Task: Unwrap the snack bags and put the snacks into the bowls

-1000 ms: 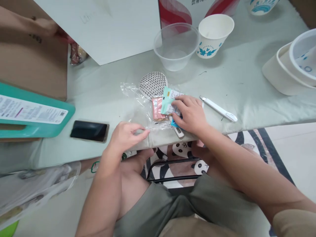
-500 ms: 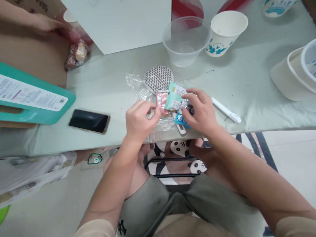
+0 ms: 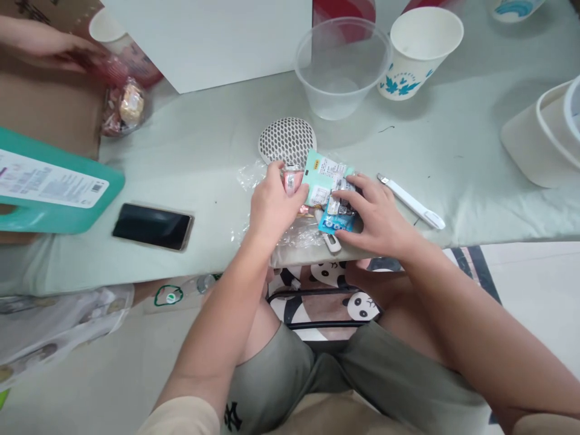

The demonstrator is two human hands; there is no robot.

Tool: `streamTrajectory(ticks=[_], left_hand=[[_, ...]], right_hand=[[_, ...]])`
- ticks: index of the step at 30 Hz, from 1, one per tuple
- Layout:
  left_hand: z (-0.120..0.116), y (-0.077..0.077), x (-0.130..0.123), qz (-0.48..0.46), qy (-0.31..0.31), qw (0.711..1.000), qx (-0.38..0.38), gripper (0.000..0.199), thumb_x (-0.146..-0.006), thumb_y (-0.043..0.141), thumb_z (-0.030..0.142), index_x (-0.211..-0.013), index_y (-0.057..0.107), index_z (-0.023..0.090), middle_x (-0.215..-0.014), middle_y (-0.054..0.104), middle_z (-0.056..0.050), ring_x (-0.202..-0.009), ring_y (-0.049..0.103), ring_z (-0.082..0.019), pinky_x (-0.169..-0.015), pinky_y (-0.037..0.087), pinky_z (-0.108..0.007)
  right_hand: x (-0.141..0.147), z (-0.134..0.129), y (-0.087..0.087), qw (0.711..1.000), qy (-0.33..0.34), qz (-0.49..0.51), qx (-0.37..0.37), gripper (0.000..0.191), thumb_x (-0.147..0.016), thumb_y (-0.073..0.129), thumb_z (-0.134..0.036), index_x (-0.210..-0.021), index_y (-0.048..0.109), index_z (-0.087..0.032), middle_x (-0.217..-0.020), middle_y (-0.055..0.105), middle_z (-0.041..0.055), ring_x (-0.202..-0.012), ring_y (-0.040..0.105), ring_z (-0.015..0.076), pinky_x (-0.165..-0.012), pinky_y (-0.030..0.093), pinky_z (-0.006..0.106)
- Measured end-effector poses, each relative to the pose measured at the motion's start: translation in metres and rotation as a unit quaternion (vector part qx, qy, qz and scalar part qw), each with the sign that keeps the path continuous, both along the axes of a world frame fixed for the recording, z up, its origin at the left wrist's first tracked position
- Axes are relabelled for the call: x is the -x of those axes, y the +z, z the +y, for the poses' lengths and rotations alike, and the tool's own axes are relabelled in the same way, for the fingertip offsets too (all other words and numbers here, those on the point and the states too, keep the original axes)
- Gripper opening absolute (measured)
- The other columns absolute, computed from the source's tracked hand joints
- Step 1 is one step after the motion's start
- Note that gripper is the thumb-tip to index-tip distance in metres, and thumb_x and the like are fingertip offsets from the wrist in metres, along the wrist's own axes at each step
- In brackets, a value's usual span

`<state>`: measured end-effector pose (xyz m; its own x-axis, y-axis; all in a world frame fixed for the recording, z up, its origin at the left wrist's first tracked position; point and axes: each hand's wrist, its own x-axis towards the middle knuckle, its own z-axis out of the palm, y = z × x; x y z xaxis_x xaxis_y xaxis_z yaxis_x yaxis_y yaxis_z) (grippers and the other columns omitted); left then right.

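Observation:
My left hand (image 3: 280, 200) has its thumb and fingers around a small pink packet (image 3: 292, 180). My right hand (image 3: 377, 214) is spread, its fingertips resting on a mint-green packet (image 3: 318, 175) and a blue packet (image 3: 334, 222), which overlap. Clear crinkled plastic (image 3: 301, 232) lies under and around the packets. A white handle with a hole (image 3: 332, 243) pokes out below them. Behind my left hand is a grey patterned oval object (image 3: 287, 140). To the right of my right hand lies a white slim cutter (image 3: 411, 201).
A clear plastic bowl (image 3: 341, 72) and a paper cup (image 3: 419, 51) stand behind. At left are a phone (image 3: 153, 226), a green jug (image 3: 58, 181) and another person's hand (image 3: 67, 53) near bagged snacks (image 3: 131, 103). White containers (image 3: 539, 136) stand at right.
My left hand has moved right and forward onto the pink packet. My right hand has spread over the packets. The view has shifted slightly.

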<state>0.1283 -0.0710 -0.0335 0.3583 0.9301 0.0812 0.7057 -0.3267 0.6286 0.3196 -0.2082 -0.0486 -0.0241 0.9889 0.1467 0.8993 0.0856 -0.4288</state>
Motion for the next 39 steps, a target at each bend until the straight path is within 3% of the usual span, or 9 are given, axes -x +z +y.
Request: streamTrajectory(ticks=[5,11,17,23,28,33,36,39], left_hand=[[-0.006,0.006,0.0,0.002,0.008,1.0,-0.01,0.033,-0.086,0.075,0.03,-0.117,0.066,0.024,-0.117,0.069,-0.01,-0.098,0.072,-0.026,-0.089,0.059,-0.043],[-0.014,0.011,-0.015,0.026,0.002,0.999,-0.019,0.026,-0.085,0.078,0.038,-0.102,0.064,0.025,-0.107,0.066,-0.009,-0.096,0.068,-0.028,-0.087,0.057,-0.044],[-0.011,0.011,-0.021,0.014,-0.021,0.997,-0.069,0.012,-0.085,0.075,0.023,-0.093,0.064,0.023,-0.099,0.062,-0.008,-0.102,0.064,-0.028,-0.095,0.054,-0.044],[-0.012,0.013,-0.022,-0.015,-0.05,0.996,-0.067,0.011,-0.089,0.064,0.012,-0.091,0.065,0.023,-0.098,0.063,-0.004,-0.083,0.063,-0.018,-0.081,0.054,-0.035],[-0.012,0.015,-0.02,-0.042,-0.043,0.996,-0.07,0.013,-0.088,0.063,0.01,-0.088,0.062,0.023,-0.094,0.066,-0.003,-0.08,0.064,-0.016,-0.08,0.055,-0.033],[-0.009,0.011,-0.016,-0.148,-0.02,0.989,0.018,0.011,-0.088,0.06,0.012,-0.09,0.063,0.022,-0.095,0.068,-0.003,-0.083,0.066,-0.015,-0.07,0.059,-0.028],[-0.005,0.008,-0.013,-0.228,0.01,0.968,0.102,0.008,-0.087,0.063,0.016,-0.091,0.066,0.022,-0.089,0.069,-0.002,-0.077,0.064,-0.014,-0.054,0.055,-0.022],[-0.001,0.006,-0.012,-0.296,0.013,0.946,0.128,0.004,-0.087,0.067,0.021,-0.09,0.069,0.022,-0.089,0.07,-0.003,-0.077,0.065,-0.014,-0.05,0.054,-0.019]], right_hand=[[0.002,-0.005,0.003,1.0,-0.004,-0.017,0.018,0.078,-0.079,0.075,-0.059,-0.146,0.054,-0.026,-0.165,0.04,0.0204,-0.155,0.031,0.0508,-0.116,0.031,0.074],[0.006,-0.003,0.006,0.999,0.003,-0.033,0.004,0.065,-0.084,0.067,-0.042,-0.145,0.057,-0.021,-0.159,0.051,0.0197,-0.148,0.044,0.0483,-0.116,0.038,0.07],[0.017,0.004,0.013,0.997,0.004,-0.048,-0.058,0.046,-0.094,0.05,-0.028,-0.135,0.065,-0.015,-0.143,0.067,0.0177,-0.127,0.066,0.0364,-0.107,0.054,0.054],[0.017,0.003,0.012,0.996,-0.068,-0.008,-0.057,0.051,-0.092,0.05,-0.022,-0.142,0.061,-0.019,-0.148,0.065,0.0145,-0.128,0.068,0.0338,-0.098,0.061,0.049],[0.017,0.003,0.009,0.998,-0.037,0.012,-0.054,0.059,-0.082,0.055,-0.015,-0.141,0.06,-0.017,-0.147,0.065,0.0154,-0.132,0.064,0.0332,-0.107,0.058,0.05],[0.015,0.007,0.006,0.991,-0.061,0.079,-0.094,0.059,-0.081,0.054,-0.012,-0.139,0.059,-0.021,-0.143,0.067,0.0137,-0.13,0.065,0.0332,-0.106,0.057,0.053],[0.01,0.009,0.004,0.975,-0.107,0.123,-0.15,0.054,-0.084,0.051,-0.011,-0.137,0.059,-0.023,-0.132,0.073,0.0122,-0.118,0.071,0.0314,-0.1,0.06,0.052],[0.008,0.013,0.0,0.96,-0.135,0.153,-0.193,0.054,-0.089,0.048,-0.013,-0.141,0.054,-0.025,-0.132,0.072,0.0114,-0.119,0.071,0.0305,-0.102,0.06,0.053]])
